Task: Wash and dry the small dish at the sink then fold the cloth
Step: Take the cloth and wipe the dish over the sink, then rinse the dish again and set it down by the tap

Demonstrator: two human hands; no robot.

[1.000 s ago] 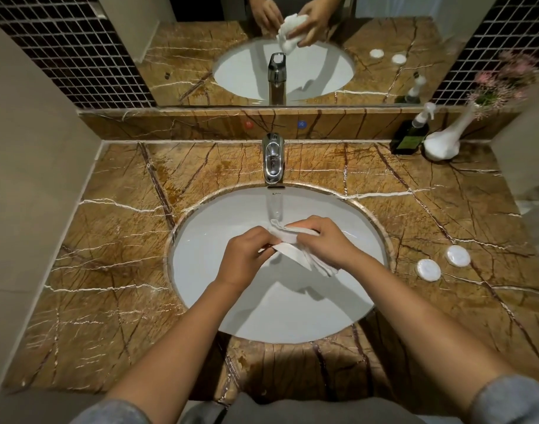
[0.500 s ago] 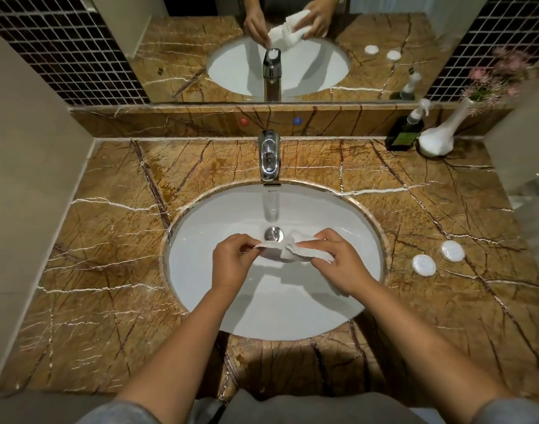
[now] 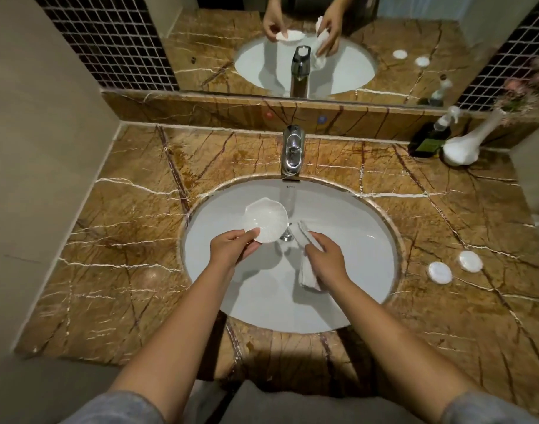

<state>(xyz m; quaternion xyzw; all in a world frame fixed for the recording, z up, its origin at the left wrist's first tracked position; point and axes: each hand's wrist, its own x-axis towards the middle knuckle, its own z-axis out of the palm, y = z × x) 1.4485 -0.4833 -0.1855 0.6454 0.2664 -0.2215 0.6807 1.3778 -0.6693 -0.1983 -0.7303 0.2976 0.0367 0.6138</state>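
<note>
Over the white oval sink point(image 3: 363, 246), my left hand point(image 3: 231, 247) pinches the near rim of a small white scalloped dish point(image 3: 265, 219), held tilted with its inside facing me, left of the tap's line. My right hand point(image 3: 326, 258) grips a white cloth point(image 3: 306, 272); one end sticks up past my fingers, the rest hangs down under my palm. Dish and cloth are apart. The chrome tap point(image 3: 292, 151) stands at the back of the basin, and the drain point(image 3: 286, 235) shows between my hands.
A brown veined marble counter point(image 3: 124, 240) surrounds the sink. Two small white round lids point(image 3: 438, 272) point(image 3: 470, 261) lie to the right. A dark soap bottle point(image 3: 428, 142) and a white vase point(image 3: 464, 148) stand at the back right. A mirror point(image 3: 292, 41) runs behind.
My hands have come apart: the dish, earlier wrapped in the cloth between both hands, is now bare in my left hand, and the cloth hangs from my right hand alone.
</note>
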